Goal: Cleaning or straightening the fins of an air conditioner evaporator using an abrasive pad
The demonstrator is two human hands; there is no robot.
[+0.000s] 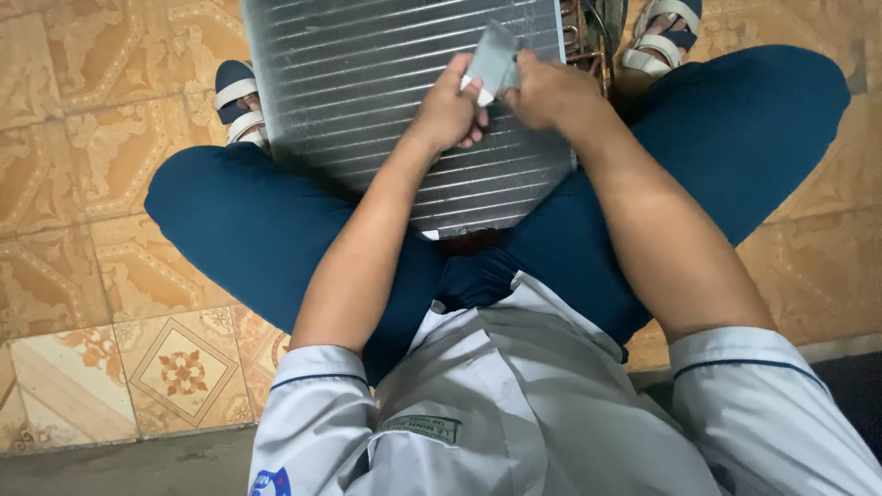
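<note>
A finned metal coil panel [367, 83], silver with fine horizontal ribs, leans between my knees on the tiled floor. Copper tube bends [581, 37] show at its right end. Both hands meet over the panel's upper right part. My left hand [448, 110] and my right hand [547, 92] together pinch a small grey, flat piece [494, 57] that looks like a folded sheet or pad. The piece is blurred, and I cannot tell whether it touches the fins.
I sit low with my legs in dark blue trousers [239, 220] spread around the panel. Sandalled feet show at top left [237, 101] and top right [663, 37]. Patterned tan floor tiles [101, 184] surround me; a dark edge [854, 386] lies at lower right.
</note>
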